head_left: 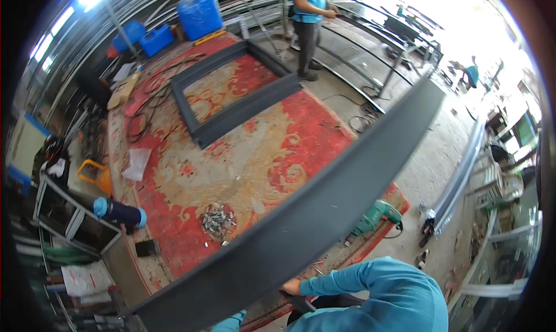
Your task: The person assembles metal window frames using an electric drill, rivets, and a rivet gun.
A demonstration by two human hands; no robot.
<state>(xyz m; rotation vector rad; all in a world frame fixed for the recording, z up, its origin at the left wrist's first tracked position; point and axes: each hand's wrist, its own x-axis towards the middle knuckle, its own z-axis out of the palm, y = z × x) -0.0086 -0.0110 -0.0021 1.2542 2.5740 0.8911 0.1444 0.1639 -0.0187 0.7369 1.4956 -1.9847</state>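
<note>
Hands are gripping a long dark metal profile (324,199) that is running diagonally across the view, from lower left up to the upper right. The right hand (291,286), in a teal sleeve, is pressing against the profile's lower edge, fingers curled on it, though most of the hand is hiding behind the bar. The left hand (231,321) is showing only as a teal cuff at the bottom edge, just under the profile; I cannot tell how far open it is. Beneath the profile a red patterned carpet (249,158) is lying on the floor, carrying a dark rectangular frame (231,92), a pile of screws (218,221) and a green drill (375,216) near its corner. Farther off, another person (307,25) in a blue shirt is standing beside the frame.
</note>
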